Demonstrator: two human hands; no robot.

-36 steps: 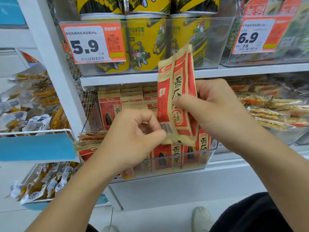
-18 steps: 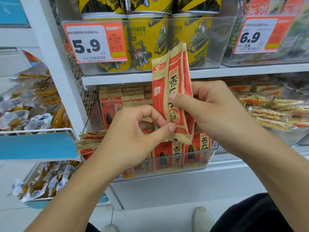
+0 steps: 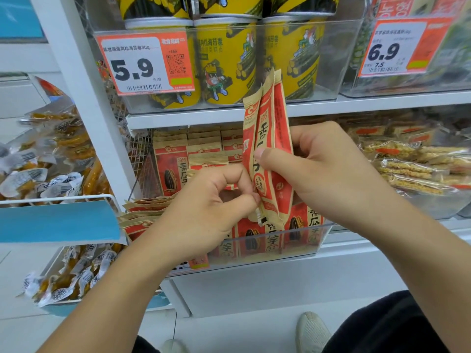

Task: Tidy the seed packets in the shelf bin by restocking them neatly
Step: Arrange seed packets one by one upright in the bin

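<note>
A person's right hand point(image 3: 328, 174) grips a small upright stack of red and tan seed packets point(image 3: 267, 149), thumb pressed across the front, held above the clear shelf bin point(image 3: 280, 247). The left hand point(image 3: 204, 212) pinches the stack's lower left edge between thumb and curled fingers. More matching packets stand and lie in the bin, below yellow tubs point(image 3: 224, 62)
</note>
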